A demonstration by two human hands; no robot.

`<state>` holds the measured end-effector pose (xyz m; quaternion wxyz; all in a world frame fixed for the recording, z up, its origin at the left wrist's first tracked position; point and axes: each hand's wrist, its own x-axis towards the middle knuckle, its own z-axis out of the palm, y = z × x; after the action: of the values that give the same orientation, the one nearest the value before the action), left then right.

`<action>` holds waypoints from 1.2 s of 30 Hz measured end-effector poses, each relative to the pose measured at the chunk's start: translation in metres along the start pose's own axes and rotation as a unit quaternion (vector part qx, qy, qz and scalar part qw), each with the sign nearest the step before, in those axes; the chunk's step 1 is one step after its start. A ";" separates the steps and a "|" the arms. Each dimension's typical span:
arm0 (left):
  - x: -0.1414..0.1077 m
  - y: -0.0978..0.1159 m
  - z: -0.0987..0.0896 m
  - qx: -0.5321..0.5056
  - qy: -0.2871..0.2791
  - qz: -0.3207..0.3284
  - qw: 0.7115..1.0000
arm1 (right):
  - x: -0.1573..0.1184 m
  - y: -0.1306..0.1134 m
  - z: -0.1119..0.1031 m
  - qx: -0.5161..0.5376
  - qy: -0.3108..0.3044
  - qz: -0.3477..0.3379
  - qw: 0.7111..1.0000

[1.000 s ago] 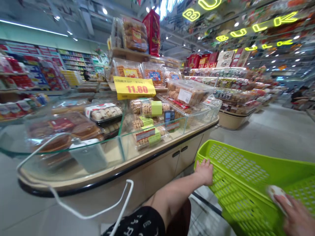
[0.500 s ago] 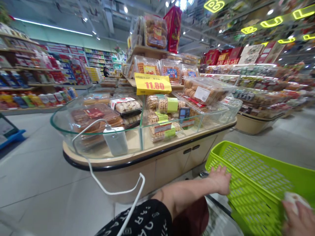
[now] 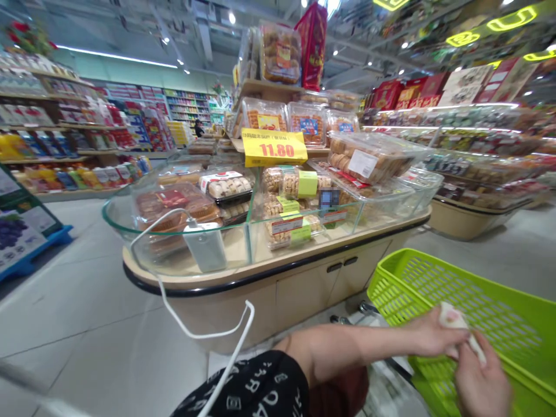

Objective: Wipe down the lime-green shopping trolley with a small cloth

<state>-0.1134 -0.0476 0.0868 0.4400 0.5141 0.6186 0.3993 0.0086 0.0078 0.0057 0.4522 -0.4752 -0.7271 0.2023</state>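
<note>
A crumpled white cloth (image 3: 452,317) with a pinkish patch is held between my two hands, over the near side of the green shopping basket (image 3: 443,284); whether it is fabric or paper I cannot tell. My left hand (image 3: 434,336) reaches in from the left and is closed on the cloth. From below, my right hand (image 3: 482,373) pinches its lower end, with the fingers meeting those of the left. Parts of the fingers are hidden behind the cloth and each other.
Ahead stands a glass-edged display counter (image 3: 269,278) with packaged pastries (image 3: 226,185) and a yellow price sign (image 3: 275,149). A white power bank (image 3: 205,248) leans inside the glass; its white cable (image 3: 195,335) runs toward me. A blue-based sign stand (image 3: 39,243) is at left.
My left hand has left the basket's side and moved right to the cloth. The right hand has brought the cloth leftward and up. The view has turned slightly left.
</note>
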 end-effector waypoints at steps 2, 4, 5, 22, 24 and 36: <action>0.001 0.008 0.006 -0.006 0.028 0.039 0.999 | -0.009 -0.028 0.009 0.188 -0.006 0.126 0.974; 0.003 0.012 0.011 0.014 0.052 0.065 0.996 | -0.012 -0.048 0.013 0.313 -0.028 0.167 0.935; 0.005 0.012 0.012 0.024 0.063 0.068 0.995 | -0.012 -0.054 0.013 0.344 -0.031 0.185 0.920; 0.039 -0.020 0.013 -0.054 0.056 0.088 0.993 | 0.000 -0.058 -0.002 0.526 -0.078 0.305 0.790; 0.046 -0.025 0.014 -0.048 0.049 0.076 0.995 | 0.000 -0.050 -0.003 0.505 -0.079 0.324 0.796; 0.084 -0.007 0.007 0.271 0.154 0.276 0.909 | 0.034 -0.020 -0.050 0.072 0.106 0.106 0.986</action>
<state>-0.1153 0.0344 0.0672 0.0556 0.6959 0.5965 0.3960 0.0361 0.0218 0.0610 0.5355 -0.5346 -0.6044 0.2493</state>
